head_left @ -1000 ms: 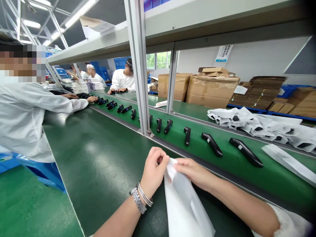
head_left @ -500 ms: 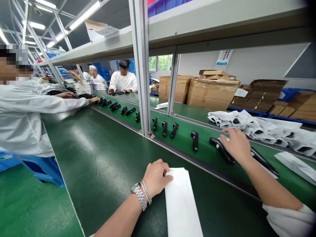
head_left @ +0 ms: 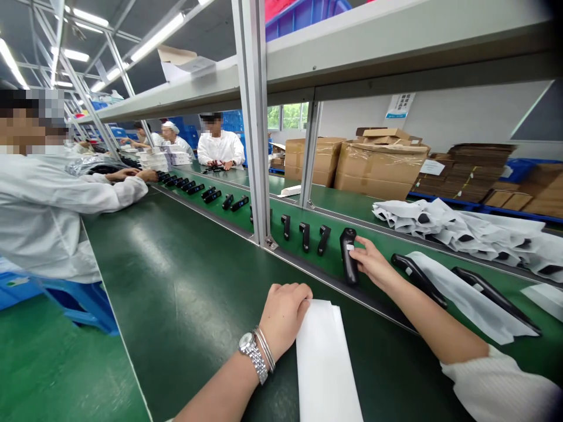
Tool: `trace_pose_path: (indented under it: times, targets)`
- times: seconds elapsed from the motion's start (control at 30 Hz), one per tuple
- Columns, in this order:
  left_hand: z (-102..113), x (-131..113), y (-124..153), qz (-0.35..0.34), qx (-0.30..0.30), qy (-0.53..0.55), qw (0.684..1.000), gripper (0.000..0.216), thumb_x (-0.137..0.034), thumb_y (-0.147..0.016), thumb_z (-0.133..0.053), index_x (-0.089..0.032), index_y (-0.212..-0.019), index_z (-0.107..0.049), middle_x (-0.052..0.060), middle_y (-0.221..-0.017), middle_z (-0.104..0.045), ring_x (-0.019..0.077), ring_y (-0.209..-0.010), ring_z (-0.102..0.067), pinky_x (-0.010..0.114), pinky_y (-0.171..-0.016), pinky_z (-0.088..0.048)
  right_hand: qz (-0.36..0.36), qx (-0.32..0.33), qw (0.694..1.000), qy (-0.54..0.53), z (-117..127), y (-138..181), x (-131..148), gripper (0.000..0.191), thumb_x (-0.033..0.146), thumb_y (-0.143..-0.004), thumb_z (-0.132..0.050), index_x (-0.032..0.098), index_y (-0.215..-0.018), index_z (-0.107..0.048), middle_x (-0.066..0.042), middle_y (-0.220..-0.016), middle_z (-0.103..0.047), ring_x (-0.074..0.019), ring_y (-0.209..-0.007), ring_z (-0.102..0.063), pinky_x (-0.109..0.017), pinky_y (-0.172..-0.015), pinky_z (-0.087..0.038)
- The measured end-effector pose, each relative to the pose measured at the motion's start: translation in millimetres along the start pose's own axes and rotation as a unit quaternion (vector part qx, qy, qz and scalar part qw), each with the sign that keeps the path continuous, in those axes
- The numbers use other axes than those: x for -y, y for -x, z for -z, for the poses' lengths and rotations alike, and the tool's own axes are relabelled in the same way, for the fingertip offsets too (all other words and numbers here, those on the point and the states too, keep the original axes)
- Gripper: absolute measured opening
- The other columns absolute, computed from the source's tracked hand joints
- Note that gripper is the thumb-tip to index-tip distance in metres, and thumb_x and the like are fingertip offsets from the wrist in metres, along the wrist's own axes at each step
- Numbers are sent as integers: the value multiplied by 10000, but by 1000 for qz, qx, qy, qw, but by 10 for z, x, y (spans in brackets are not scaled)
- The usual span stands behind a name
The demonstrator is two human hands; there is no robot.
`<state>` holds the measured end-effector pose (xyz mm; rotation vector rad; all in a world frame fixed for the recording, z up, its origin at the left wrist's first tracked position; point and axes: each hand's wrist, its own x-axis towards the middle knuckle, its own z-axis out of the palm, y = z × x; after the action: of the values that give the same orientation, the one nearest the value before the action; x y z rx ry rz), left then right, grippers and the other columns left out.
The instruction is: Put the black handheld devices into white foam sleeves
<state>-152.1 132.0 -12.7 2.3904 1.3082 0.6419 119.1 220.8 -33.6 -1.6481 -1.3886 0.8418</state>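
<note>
My right hand [head_left: 372,261] grips a black handheld device [head_left: 349,269] with a bent head and a small white label, standing nearly upright over the green belt. Its fingers close on the device's right side. At the worktop, my left hand [head_left: 288,313] has its fingers curled over the top left corner of a flat stack of white bags [head_left: 328,363]; the thumb is partly hidden. Right of my right hand lie a black device [head_left: 420,280], a loose white bag [head_left: 466,299] and another black device [head_left: 497,300].
Several smaller-looking black devices [head_left: 304,237] line the belt toward the left. White bags with dark contents [head_left: 457,228] are heaped behind it. A metal post [head_left: 255,129] rises from the belt's edge under a shelf [head_left: 396,44]. A co-worker's sleeve [head_left: 79,190] reaches in at left.
My right hand has moved left and taken hold of a black device, turning it upright. The devices on the right show more fully. My left hand remains at the white bags.
</note>
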Motion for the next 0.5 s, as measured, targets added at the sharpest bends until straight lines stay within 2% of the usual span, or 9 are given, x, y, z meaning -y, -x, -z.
trace_pose_path:
  times: [0.03,0.1,0.17,0.33,0.43,0.5]
  targets:
    - [1,-9,1,-8,-3,7,1000,204,-120,-908,-392,-205,-816,-553,-16,-785,-587,151,-769,-540,322,-799,-347,17,15,996,-81,-46,103,46,597,396,-860,-534,280,-1380,-266,-48,-1056,-657,-215,-942,-658,-353,-771,-533]
    - [3,-22,3,-20,-11,12,1000,181,-133,-903,-409,-203,-794,-536,-16,-786,-575,152,-777,-533,322,-811,-350,48,40,970,-234,-150,304,154,684,405,-784,-666,330,-1351,-291,-27,-1055,-640,-225,-950,-654,-388,-792,-538]
    - [2,-29,2,-26,-22,20,999,146,-166,-892,-462,-201,-774,-541,-8,-825,-569,160,-819,-533,330,-836,-351,64,57,948,-305,-255,464,254,745,396,-716,-743,354,-1327,-318,-18,-1054,-620,-229,-920,-655,-402,-774,-542]
    - [8,-60,6,-26,-52,79,995,90,-205,-844,-598,-201,-760,-568,-10,-871,-542,163,-885,-538,333,-866,-354,71,96,947,-299,-462,677,370,805,357,-693,-755,382,-1343,-281,-18,-1098,-561,-196,-834,-649,-337,-667,-550]
    - [28,-102,17,-27,-58,121,991,84,-197,-835,-612,-202,-758,-578,0,-897,-534,164,-891,-530,330,-871,-372,74,143,945,-286,-533,772,401,710,355,-732,-727,362,-1317,-325,-24,-1131,-556,-168,-785,-640,-309,-642,-540]
    - [42,-125,23,-32,-66,147,986,82,-188,-839,-596,-199,-761,-575,11,-918,-524,166,-893,-523,323,-860,-392,80,164,949,-256,-561,839,435,562,391,-777,-688,326,-1272,-430,-34,-1156,-567,-173,-816,-632,-307,-667,-534]
